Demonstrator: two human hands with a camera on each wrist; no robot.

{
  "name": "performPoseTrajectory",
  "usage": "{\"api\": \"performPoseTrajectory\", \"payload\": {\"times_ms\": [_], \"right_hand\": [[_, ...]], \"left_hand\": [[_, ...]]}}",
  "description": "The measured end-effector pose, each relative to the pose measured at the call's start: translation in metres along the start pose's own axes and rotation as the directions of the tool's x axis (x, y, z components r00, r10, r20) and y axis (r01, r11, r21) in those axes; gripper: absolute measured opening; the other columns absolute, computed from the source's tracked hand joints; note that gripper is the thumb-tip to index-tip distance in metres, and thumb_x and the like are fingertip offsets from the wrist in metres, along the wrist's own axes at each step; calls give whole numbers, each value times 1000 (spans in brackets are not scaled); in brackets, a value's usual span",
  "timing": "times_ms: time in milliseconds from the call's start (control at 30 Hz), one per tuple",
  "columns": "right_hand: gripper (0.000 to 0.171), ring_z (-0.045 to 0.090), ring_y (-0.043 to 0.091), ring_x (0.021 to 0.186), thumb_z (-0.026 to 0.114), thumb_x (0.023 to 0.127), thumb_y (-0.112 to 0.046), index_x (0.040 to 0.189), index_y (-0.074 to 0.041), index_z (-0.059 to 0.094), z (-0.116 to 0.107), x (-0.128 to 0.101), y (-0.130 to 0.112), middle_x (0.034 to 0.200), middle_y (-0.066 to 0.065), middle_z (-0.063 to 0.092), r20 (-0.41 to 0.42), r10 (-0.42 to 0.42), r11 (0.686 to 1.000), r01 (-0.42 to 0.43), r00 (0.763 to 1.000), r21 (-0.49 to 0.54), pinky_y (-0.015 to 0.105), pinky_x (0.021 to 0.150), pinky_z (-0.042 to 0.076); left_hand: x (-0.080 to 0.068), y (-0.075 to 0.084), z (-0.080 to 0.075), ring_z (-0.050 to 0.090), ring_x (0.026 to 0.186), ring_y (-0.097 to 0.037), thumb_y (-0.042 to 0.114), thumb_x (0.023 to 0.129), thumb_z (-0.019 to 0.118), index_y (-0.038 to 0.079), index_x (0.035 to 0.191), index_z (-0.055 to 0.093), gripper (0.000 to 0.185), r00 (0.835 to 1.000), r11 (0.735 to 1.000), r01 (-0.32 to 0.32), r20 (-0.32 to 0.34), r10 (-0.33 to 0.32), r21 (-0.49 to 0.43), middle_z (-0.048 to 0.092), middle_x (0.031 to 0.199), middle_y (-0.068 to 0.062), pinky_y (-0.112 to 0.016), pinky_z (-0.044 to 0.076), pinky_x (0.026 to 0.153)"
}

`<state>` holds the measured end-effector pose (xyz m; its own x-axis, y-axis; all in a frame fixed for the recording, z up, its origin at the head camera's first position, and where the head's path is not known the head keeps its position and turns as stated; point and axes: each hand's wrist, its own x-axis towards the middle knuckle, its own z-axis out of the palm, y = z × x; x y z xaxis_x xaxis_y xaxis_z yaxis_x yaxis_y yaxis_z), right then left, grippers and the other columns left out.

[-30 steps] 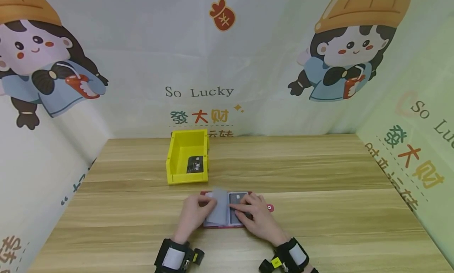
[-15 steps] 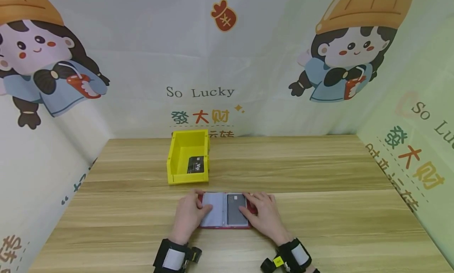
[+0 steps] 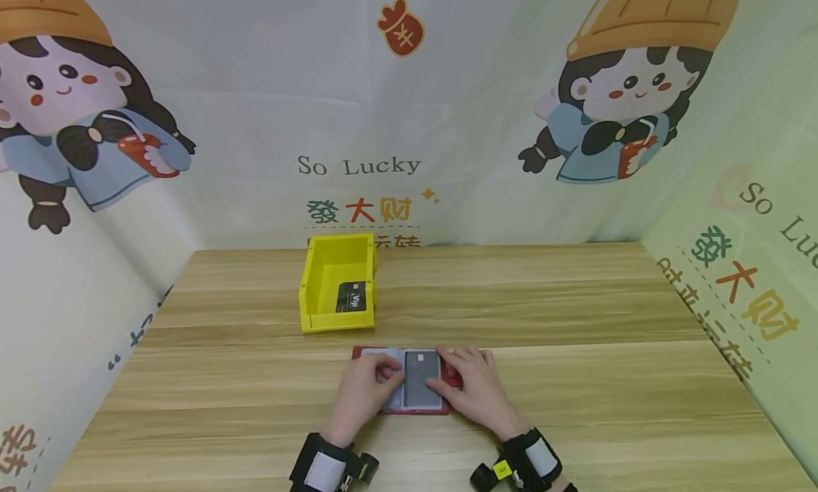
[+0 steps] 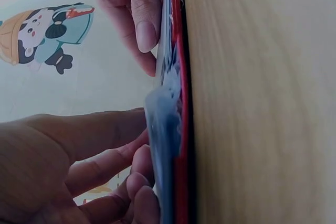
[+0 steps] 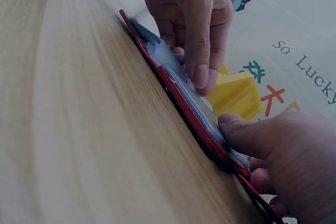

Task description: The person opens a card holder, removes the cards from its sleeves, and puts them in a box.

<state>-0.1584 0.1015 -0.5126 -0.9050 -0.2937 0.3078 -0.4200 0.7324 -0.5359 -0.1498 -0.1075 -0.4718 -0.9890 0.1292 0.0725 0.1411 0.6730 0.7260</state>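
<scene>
Nearest me: 2 black wrist straps, left strap (image 3: 324, 462), right strap (image 3: 530, 460). Left hand (image 3: 358, 392) is over the left side of the red card holder (image 3: 415, 412), thumb and index close together at the clear sleeves (image 3: 394, 401); can't tell from my feeds if 1 is pinched. Right hand (image 3: 478, 394) grips the holder's right edge, thumb on top, other fingers at the side and underneath. So the holder lies open on the table (image 3: 575, 392), between both hands, touching the right one. 1 grey card (image 3: 422, 385) sits in its right side, between the 2 thumbs. Farther: yellow bin (image 3: 337, 323), 1 black "Vip" card (image 3: 351, 297) inside. Behind: printed backdrop (image 3: 473, 137), 2 cartoon figures.
</scene>
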Motion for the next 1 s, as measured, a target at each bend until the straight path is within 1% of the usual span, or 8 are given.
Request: {"api": "performPoseTrajectory", "payload": {"times_ms": [100, 200, 267, 533, 767, 1000], "right_hand": [[55, 45, 11, 83, 80, 83, -36, 128, -6, 68, 1, 1, 0, 86, -3, 64, 5, 7, 1000, -7, 1000, -4, 37, 84, 30], [57, 46, 12, 84, 80, 83, -38, 129, -7, 68, 1, 1, -1, 88, -3, 64, 1, 8, 1000, -8, 1000, -9, 36, 84, 29], [57, 47, 12, 86, 80, 82, -38, 129, -7, 68, 2, 1, -1, 89, -3, 64, -5, 5, 1000, -5, 1000, -24, 36, 84, 29], [57, 47, 13, 87, 81, 81, -40, 128, -9, 69, 2, 0, -2, 89, -2, 63, -20, -6, 998, 5, 1000, -62, 35, 82, 28], [59, 45, 13, 87, 80, 81, -42, 129, -11, 68, 1, 1, -3, 88, -3, 59, 9, 26, 997, -26, 1000, -74, 34, 82, 27], [59, 45, 13, 87, 80, 81, -43, 129, -11, 68, 2, 1, -3, 90, -2, 60, 9, 23, 997, -22, 1000, -73, 33, 81, 26]], "left_hand": [[-1, 2, 0, 55, 70, -8, 9, 84, 77, 2, 92, 76, 10, 1000, 1000, 1, -12, -1, 30, 68, 77, -4, -20, 43, 62], [-2, 4, 0, 56, 71, -9, 9, 84, 76, 1, 93, 76, 12, 1000, 999, 5, -15, -4, 44, 68, 78, -4, -21, 44, 62], [-2, 5, 1, 56, 72, -10, 10, 85, 76, 1, 94, 76, 12, 1000, 999, 23, -8, -23, 42, 69, 79, -5, -22, 44, 63], [0, 4, 2, 55, 70, -9, 13, 87, 75, 0, 95, 76, 15, 998, 998, 60, 10, -60, 2, 69, 78, -4, -21, 42, 60], [0, 5, 1, 52, 68, -9, 14, 89, 73, 0, 98, 76, 18, 996, 996, 81, 39, -80, -27, 69, 79, -4, -20, 39, 58], [0, 3, -1, 54, 71, -10, 15, 90, 73, 0, 99, 77, 18, 996, 995, 81, 43, -79, -59, 74, 88, -8, -20, 39, 59]]}}
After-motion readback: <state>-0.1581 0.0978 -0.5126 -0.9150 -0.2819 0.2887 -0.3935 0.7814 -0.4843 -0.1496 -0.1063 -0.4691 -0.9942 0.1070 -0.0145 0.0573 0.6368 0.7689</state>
